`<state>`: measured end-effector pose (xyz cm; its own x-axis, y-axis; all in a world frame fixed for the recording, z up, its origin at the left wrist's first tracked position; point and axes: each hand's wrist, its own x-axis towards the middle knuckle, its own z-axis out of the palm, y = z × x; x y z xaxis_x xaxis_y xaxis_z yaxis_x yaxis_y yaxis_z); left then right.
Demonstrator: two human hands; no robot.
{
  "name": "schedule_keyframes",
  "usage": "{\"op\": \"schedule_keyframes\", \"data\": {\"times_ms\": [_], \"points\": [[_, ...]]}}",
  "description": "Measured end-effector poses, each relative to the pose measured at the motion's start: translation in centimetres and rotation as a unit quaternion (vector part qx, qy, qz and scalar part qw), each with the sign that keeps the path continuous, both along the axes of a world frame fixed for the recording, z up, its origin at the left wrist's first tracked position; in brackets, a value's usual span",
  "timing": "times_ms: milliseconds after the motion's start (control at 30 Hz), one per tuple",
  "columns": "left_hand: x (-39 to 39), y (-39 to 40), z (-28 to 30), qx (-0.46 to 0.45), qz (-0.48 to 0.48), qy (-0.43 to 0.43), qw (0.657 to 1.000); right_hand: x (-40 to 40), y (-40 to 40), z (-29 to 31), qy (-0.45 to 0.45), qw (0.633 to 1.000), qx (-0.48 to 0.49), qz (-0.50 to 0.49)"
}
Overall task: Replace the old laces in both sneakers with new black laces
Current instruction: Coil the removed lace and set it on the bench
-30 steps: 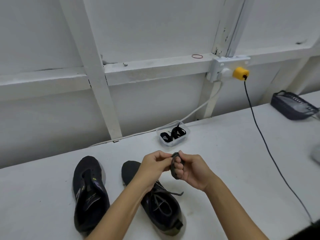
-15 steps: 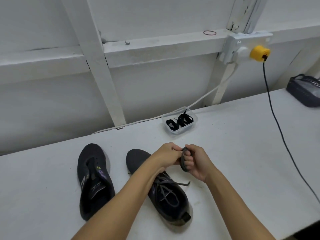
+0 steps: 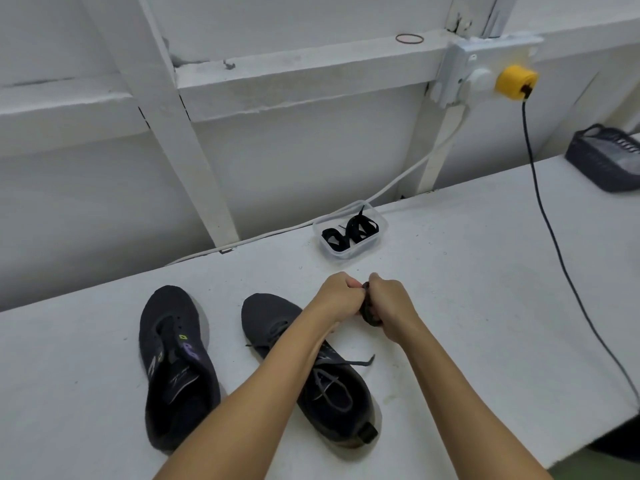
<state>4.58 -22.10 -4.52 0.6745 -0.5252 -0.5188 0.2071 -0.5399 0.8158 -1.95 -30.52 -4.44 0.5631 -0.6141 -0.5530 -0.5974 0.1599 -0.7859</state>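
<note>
Both hands meet above the table, just beyond the toe of the laced sneaker (image 3: 311,368). The right hand (image 3: 391,303) is closed around a small dark bundle of lace (image 3: 370,311), most of which is hidden inside the fist. The left hand (image 3: 334,294) has its fingers curled and pinches the top of the same bundle where the two hands touch.

Step in hand, as judged: an old lace, apparently from the unlaced sneaker (image 3: 176,368), is being wound or bunched into a compact coil before being set aside. The unlaced sneaker lies to the left of the laced one, well apart from the hands, its tongue exposed and its eyelets bare. The laced sneaker still carries its grey lace, one loose end trailing toward its right side.

The new black laces (image 3: 349,230) lie in a clear plastic tub (image 3: 375,239), beyond the laced sneaker toward the wall and near the hands but not touching them. A white cable (image 3: 398,183) runs behind the tub; a black cord (image 3: 554,237) crosses the table (image 3: 485,306) far to the right.

The next move likely calls for releasing the bundle somewhere off the work area, then taking one new lace from the tub. About a quarter of the task appears done.
</note>
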Motion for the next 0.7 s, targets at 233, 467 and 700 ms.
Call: {"op": "schedule_keyframes", "data": {"times_ms": [233,467,700], "points": [[0.5,-0.5,0.1,0.008,-0.009,0.009,1.0,0.0,-1.6,-0.2,-0.038,0.986,0.157,-0.026],[1.2,-1.3,0.4,0.006,-0.03,0.013,0.999,-0.1,-2.7,-0.8,-0.092,0.978,0.188,-0.019],[1.1,-1.7,0.8,0.023,-0.042,-0.023,0.999,-0.4,-2.7,-1.0,-0.07,0.996,0.055,0.01]]}}
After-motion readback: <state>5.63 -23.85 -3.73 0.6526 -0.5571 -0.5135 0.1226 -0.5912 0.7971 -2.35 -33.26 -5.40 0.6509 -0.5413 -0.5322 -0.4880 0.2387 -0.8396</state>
